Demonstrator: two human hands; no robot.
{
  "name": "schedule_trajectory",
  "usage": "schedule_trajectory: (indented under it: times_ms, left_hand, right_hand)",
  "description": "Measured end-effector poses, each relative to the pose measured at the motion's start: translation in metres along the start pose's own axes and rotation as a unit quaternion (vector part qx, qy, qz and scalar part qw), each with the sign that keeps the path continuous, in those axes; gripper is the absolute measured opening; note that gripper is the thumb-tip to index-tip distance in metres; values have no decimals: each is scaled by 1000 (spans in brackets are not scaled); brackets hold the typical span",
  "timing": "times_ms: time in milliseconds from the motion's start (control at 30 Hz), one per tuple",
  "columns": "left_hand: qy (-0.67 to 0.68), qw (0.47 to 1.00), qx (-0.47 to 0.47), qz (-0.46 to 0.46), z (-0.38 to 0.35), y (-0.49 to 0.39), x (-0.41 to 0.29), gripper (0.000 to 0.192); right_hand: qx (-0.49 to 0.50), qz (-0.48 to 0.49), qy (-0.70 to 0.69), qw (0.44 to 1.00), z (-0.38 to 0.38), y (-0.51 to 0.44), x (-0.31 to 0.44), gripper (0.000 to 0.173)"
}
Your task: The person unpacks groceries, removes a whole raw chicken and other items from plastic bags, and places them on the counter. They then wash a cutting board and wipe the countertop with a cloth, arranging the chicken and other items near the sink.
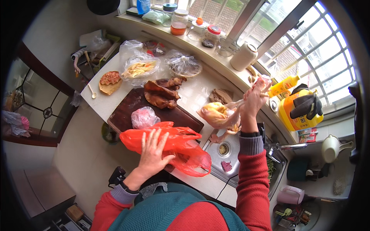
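Observation:
My right hand (255, 96) grips a raw plucked chicken (218, 115) by its legs, so that the bird hangs beside the sink's edge. My left hand (154, 153) lies with spread fingers on a red plastic bag (182, 144), which spreads over the near edge of a dark wooden cutting board (130, 108). Just beyond the bag sits a knotted clear plastic bag (144, 117) with something pinkish inside. A dark brown piece of cured meat (162, 93) rests on the board's far part. Crumpled brown paper (222, 96) lies behind the chicken.
A steel sink (234, 169) with a drain and a purple scrap is at the right. Bagged pale strips (140, 69), a bowl under plastic (185, 65) and a wooden spoon (93, 93) are on the counter (101, 69). Jars (179, 22) line the windowsill, with a yellow jug (289, 115) farther right.

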State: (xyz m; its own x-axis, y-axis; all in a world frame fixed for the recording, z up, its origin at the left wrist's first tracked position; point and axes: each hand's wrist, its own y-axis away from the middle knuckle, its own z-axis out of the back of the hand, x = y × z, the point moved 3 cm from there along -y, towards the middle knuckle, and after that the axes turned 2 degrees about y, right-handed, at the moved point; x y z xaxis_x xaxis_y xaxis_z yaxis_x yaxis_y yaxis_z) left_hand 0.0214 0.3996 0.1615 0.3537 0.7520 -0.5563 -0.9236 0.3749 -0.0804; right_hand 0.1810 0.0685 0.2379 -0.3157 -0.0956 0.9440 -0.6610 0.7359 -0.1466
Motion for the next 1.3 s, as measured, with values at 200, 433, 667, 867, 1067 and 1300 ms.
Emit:
schedule_trajectory:
  times_ms: [200, 433, 667, 867, 1067, 1300]
  left_hand:
    - [-5, 995, 94, 9, -45, 12, 6, 106]
    - [-66, 992, 105, -9, -92, 20, 11, 107]
    - [-41, 998, 21, -39, -108, 6, 20, 51]
    - [99, 991, -92, 9, -70, -1, 18, 38]
    - [227, 967, -119, 4, -24, 10, -7, 29]
    - [506, 861, -33, 28, -1, 12, -35, 37]
  right_hand:
    - [5, -9, 72, 997, -63, -24, -71, 36]
    - [240, 86, 335, 907, -88, 1, -107, 52]
    - [345, 150, 370, 849, -40, 26, -69, 87]
    - [316, 283, 394, 815, 16, 82, -17, 78]
    - [597, 0, 288, 749, 46, 188, -23, 95]
    - [588, 41, 264, 763, 41, 233, -46, 51]
